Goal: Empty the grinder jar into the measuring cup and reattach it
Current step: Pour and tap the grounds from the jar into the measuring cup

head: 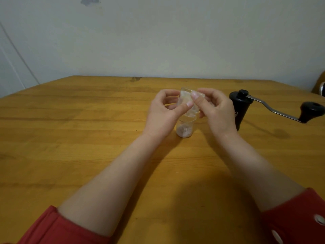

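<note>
A clear grinder jar is held upside down, mouth down, over a small clear measuring cup that stands on the wooden table. Pale ground material lies in the cup's bottom. My left hand grips the jar from the left, thumb across its front. My right hand pinches the jar's upper part from the right. The black grinder body with its crank handle stands upright just right of my right hand, without the jar.
The table's far edge runs along a pale wall. A dark object shows at the right edge of the view. Red sleeves cover both forearms near the bottom of the view.
</note>
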